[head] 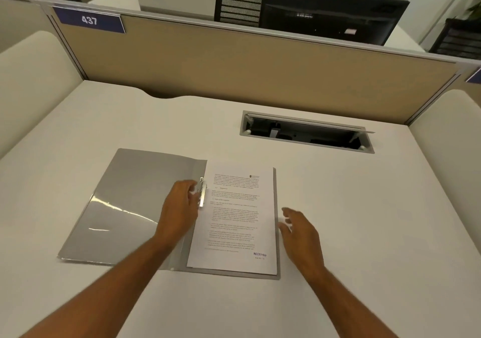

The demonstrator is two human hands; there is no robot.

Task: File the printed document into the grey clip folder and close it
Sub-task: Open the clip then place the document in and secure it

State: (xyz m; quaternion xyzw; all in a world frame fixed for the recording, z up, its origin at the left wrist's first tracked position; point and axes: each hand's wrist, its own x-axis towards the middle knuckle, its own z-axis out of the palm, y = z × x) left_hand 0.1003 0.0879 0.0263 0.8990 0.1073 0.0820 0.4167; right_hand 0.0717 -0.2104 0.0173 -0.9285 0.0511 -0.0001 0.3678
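Currently the grey clip folder (125,202) lies open on the desk (364,220), front cover left of the left hand (179,207), whose grip pinches the metal clip (201,192). Right of it lies the printed document (234,220). Right hand (299,236) hovers beside, fingers spread, empty. Nothing obstructs closing.

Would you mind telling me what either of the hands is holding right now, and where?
The left hand has its fingers at the grey clip folder's metal clip; a firm grip cannot be told. The right hand holds nothing.
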